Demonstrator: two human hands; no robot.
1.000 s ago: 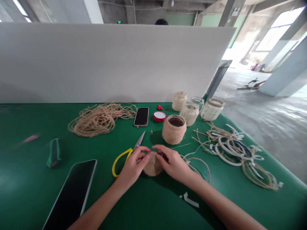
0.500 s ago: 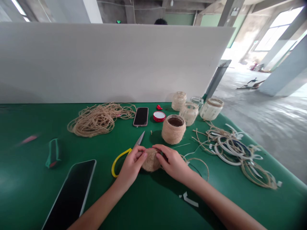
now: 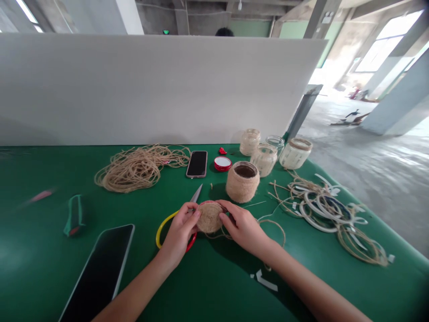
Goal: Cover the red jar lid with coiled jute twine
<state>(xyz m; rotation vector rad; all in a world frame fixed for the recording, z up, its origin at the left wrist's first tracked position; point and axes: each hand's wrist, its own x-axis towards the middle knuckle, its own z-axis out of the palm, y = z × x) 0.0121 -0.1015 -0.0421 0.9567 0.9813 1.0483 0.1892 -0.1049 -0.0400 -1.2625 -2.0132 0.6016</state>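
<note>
Between both hands is a jar lid point(image 3: 210, 218), its top covered in coiled jute twine and a bit of red rim showing. My left hand point(image 3: 180, 230) pinches its left edge, and my right hand point(image 3: 244, 227) grips the right edge. A loose twine end point(image 3: 279, 227) loops out past my right hand. Partly under my left hand lie scissors point(image 3: 197, 193) with yellow and red handles. Just behind the lid stands a jar point(image 3: 242, 188) wrapped in twine, its mouth uncovered.
A big twine heap point(image 3: 137, 167) lies back left, near a phone point(image 3: 197, 164) and a red-rimmed lid point(image 3: 222, 163). Several glass jars point(image 3: 263, 159) stand back right, before tangled cords point(image 3: 323, 210). A tablet-like device point(image 3: 100, 268) lies front left. A white panel point(image 3: 150, 89) closes the back.
Both hands have raised the lid slightly and tilted its twine face more toward me. The red scissor handle now shows below my left hand, and the loose twine has shifted.
</note>
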